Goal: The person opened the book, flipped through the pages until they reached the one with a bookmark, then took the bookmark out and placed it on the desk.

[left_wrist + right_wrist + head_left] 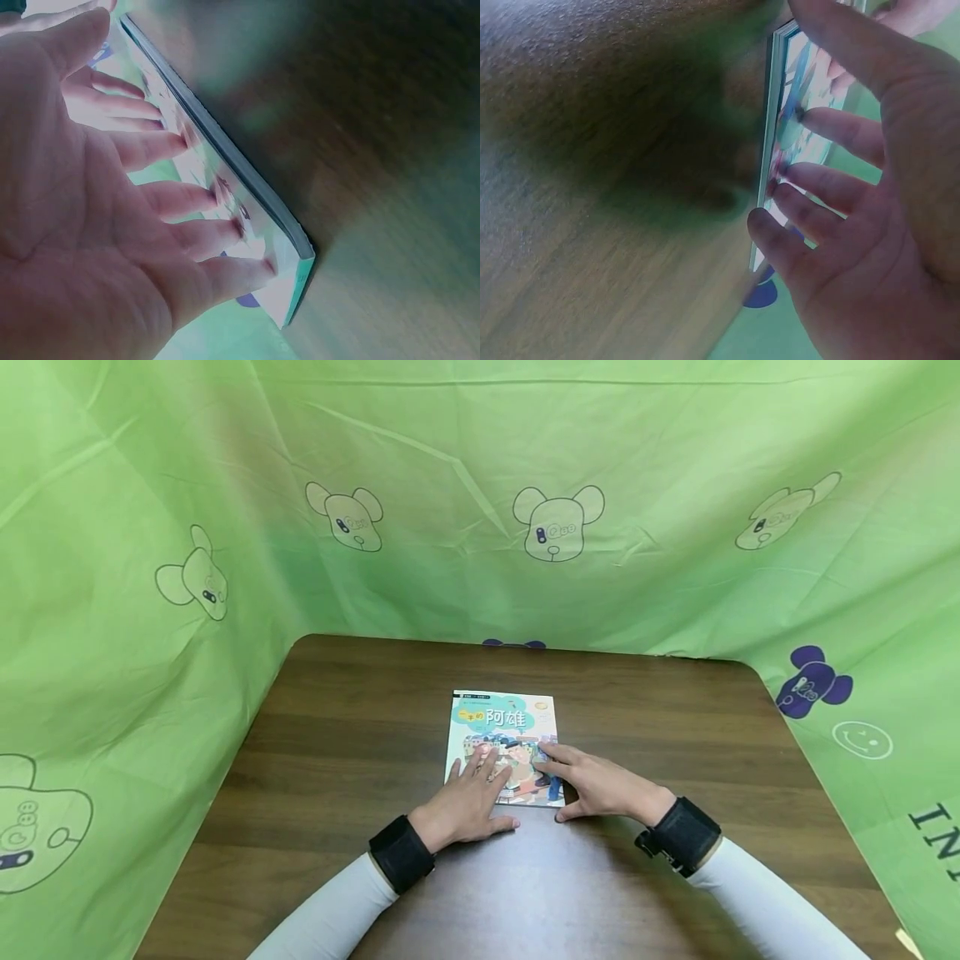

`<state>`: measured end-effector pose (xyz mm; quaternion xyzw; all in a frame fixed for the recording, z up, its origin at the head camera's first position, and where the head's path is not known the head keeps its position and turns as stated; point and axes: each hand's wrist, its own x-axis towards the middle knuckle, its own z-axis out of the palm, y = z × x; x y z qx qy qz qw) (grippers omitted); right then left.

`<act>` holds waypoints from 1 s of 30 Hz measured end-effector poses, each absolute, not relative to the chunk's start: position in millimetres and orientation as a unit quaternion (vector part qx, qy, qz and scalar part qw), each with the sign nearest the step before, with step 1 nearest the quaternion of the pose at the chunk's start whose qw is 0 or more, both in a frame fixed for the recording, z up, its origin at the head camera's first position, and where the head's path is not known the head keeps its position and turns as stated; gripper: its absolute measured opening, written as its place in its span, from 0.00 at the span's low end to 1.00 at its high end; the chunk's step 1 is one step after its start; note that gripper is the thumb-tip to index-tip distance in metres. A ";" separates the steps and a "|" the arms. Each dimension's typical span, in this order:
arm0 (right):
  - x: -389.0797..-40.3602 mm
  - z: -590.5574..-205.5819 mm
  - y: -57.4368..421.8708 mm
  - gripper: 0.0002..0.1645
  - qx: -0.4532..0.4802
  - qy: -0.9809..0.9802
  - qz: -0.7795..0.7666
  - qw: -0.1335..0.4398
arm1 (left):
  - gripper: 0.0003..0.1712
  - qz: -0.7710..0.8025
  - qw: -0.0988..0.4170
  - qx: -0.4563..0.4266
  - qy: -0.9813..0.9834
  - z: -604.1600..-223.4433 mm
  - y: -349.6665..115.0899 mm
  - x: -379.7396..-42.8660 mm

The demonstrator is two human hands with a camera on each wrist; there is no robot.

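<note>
A thin picture book (468, 727) lies closed on the wooden table, its illustrated cover up and its title at the far end. My left hand (471, 797) rests on the lower left of the cover with fingers spread; in the left wrist view the fingertips (259, 274) touch the cover near the spine. My right hand (600, 782) lies at the book's right edge, fingers extended over the cover and thumb by the near corner. The right wrist view shows fingertips (784, 196) along the page edge (769, 135).
The brown wooden table (337, 735) stretches around the book on every side. A green cloth (450, 593) printed with bear faces hangs behind the table and at both sides. Something pale (909, 943) shows at the table's right edge.
</note>
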<state>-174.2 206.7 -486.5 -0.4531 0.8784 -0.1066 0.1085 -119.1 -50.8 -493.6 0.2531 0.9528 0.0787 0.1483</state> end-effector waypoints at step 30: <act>-187.3 -480.0 210.9 0.29 -0.438 0.871 -0.180 0.129 | 0.45 0.062 0.126 0.249 0.958 -489.5 -44.3 -119.2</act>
